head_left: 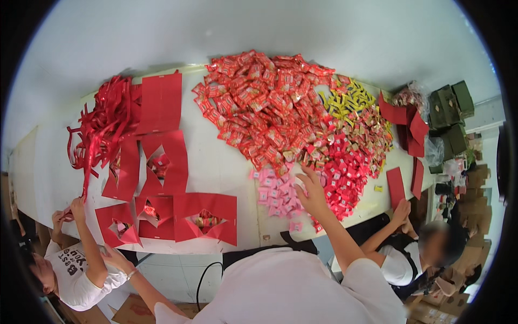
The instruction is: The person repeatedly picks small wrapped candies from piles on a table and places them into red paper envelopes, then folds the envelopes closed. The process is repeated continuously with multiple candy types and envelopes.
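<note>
My right hand [312, 195] reaches over the seam between the pink-wrapped candies [278, 197] and the red-wrapped candies [345, 173]. Its fingers are curved and apart, and I make out nothing held in them. At the table's near left edge is my left hand [116, 260], fingers stretched out, just below an open red gift box [102, 216]. Beside that box stand more red boxes: a middle one [164, 232] and a wider right one [229, 205]. Wrapped sweets show through their star-shaped openings.
A big heap of red snack packets [264, 97] fills the table's far middle, with yellow packets [350, 102] right of it. Red ribbons [105, 119] lie far left. One co-worker [81, 270] handles ribbon at left; another [399, 259] holds a red card [395, 186] at right.
</note>
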`<state>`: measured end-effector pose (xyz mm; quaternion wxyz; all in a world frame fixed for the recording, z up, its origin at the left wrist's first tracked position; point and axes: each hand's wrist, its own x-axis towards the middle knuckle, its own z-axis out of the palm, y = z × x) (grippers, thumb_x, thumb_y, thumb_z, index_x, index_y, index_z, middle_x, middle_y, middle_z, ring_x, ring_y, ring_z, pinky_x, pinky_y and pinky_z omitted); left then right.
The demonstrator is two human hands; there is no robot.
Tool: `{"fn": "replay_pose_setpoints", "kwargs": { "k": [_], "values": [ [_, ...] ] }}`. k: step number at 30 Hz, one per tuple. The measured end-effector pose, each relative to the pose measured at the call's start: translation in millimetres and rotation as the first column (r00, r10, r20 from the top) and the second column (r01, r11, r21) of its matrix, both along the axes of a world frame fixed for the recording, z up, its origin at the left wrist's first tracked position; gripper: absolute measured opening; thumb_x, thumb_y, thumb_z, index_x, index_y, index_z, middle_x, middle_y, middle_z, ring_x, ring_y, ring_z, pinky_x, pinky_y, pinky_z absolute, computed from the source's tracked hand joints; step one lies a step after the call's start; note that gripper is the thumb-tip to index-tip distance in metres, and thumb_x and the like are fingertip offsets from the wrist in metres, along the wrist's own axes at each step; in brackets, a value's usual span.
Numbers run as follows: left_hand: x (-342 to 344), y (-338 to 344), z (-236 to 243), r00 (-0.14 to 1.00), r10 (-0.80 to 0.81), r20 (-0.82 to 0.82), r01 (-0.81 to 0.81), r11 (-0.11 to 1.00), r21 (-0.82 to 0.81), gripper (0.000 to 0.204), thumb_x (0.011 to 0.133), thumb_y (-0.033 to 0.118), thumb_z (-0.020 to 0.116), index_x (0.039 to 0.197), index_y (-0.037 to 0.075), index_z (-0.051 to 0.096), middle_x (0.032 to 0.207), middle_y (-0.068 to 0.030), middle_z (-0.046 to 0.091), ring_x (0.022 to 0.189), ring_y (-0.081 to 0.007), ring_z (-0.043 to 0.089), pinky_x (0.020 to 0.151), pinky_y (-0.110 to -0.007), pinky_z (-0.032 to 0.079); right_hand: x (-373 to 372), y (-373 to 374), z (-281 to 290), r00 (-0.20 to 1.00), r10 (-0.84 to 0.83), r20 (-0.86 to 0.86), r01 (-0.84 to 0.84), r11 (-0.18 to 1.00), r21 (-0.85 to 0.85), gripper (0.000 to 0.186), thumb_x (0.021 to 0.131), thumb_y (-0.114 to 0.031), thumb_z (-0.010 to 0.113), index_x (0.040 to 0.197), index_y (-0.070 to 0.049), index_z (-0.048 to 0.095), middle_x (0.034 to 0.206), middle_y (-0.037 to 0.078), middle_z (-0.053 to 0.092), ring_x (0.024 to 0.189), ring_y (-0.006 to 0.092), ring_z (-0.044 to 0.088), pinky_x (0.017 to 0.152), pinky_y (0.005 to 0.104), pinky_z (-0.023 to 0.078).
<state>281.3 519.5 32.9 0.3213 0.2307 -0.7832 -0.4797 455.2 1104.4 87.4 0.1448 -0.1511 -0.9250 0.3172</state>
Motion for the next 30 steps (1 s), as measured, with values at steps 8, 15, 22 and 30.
{"fn": "replay_pose_setpoints", "kwargs": {
  "k": [8, 15, 22, 30],
  "values": [
    [-194, 290, 24, 0.728, -0.607, 0.320, 0.619, 0.379, -0.688, 0.047, 0.076, 0.030, 0.064, 0.115, 0.006, 0.052, 0.115, -0.0173, 0.052, 0.110, -0.0332, 0.046, 0.093, -0.040, 0.037, 19, 11, -19, 0.992, -0.073, 0.101, 0.081, 0.994, -0.079, 0.028, 0.076, -0.002, 0.059, 0.104, -0.001, 0.054, 0.116, 0.021, 0.047, 0.106, 0.0371, 0.048, 0.089, 0.0403, 0.040],
    [-305, 354, 0, 0.406, 0.041, 0.913, 0.792, 0.483, -0.374, 0.106, 0.057, 0.054, 0.073, 0.140, 0.017, 0.018, 0.132, -0.0143, 0.040, 0.121, -0.0308, 0.039, 0.095, -0.056, 0.028, 37, 14, -20, 0.973, -0.195, 0.123, 0.203, 0.978, -0.054, 0.027, 0.075, -0.001, 0.058, 0.102, 0.001, 0.054, 0.112, 0.021, 0.048, 0.102, 0.0366, 0.049, 0.087, 0.0393, 0.041],
    [-314, 335, 5, 0.556, -0.064, 0.829, 0.707, 0.560, -0.431, 0.091, 0.057, 0.046, 0.077, 0.128, 0.009, 0.034, 0.127, -0.0165, 0.045, 0.111, -0.0321, 0.049, 0.085, -0.051, 0.039, 18, 14, -35, 0.967, -0.213, 0.142, 0.232, 0.962, -0.141, 0.026, 0.076, -0.002, 0.058, 0.102, 0.000, 0.054, 0.112, 0.021, 0.049, 0.103, 0.0361, 0.049, 0.087, 0.0402, 0.041],
    [-169, 344, 137, 0.675, -0.718, 0.168, 0.706, 0.562, -0.432, 0.035, 0.084, 0.018, 0.058, 0.109, -0.004, 0.046, 0.091, -0.0233, 0.060, 0.081, -0.0363, 0.060, 0.067, -0.039, 0.046, -134, -38, 33, 0.973, 0.016, -0.230, -0.109, 0.911, -0.397, 0.057, 0.075, -0.011, 0.064, 0.126, 0.000, 0.039, 0.125, 0.021, 0.042, 0.117, 0.0335, 0.040, 0.098, 0.0392, 0.032]
  ]
}}
